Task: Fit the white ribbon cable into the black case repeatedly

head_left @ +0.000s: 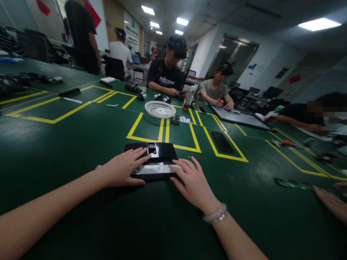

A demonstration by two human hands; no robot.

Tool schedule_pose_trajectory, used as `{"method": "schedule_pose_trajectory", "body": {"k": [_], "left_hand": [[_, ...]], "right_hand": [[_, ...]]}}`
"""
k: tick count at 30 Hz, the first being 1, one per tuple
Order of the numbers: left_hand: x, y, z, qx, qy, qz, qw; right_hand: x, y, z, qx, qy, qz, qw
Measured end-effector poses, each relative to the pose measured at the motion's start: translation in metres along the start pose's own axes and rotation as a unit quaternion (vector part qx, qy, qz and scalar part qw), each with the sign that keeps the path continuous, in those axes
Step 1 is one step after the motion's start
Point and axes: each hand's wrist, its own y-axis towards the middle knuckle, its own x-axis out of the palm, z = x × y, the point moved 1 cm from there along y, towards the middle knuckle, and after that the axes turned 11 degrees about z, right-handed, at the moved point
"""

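Note:
A flat, black, glossy piece (165,150) lies on the green table before me, with a small square fitting (151,148) near its far edge. Across its near half runs a shiny silvery strip (157,169); I cannot tell what kind of thing the whole is. My left hand (127,167) rests on its left side, fingers stretched out over the surface. On the right end, my right hand (191,180) lies with fingers spread, their tips touching the strip. Neither hand is wrapped round it.
Beyond the black piece is a round white slotted basket-like disc (160,109) on the table (92,144). A dark phone (222,141) lies to the right, inside yellow tape lines. A bottle (187,101) stands farther back. Other people sit across and at the right; another person's hand (329,202) is nearby.

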Motion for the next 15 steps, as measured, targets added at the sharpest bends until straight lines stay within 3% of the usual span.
{"method": "schedule_pose_trajectory", "body": {"k": [5,9,15], "left_hand": [[-0.006,0.008,-0.026,-0.046,0.020,0.000,0.999],[-0.012,0.006,-0.074,-0.123,0.053,0.012,0.991],[-0.033,-0.021,-0.148,-0.319,0.051,0.018,0.946]], "right_hand": [[0.001,-0.001,0.002,-0.001,0.003,-0.001,1.000],[0.002,-0.002,0.002,-0.002,0.010,-0.006,1.000],[-0.001,-0.002,0.000,-0.007,0.023,-0.014,1.000]]}}
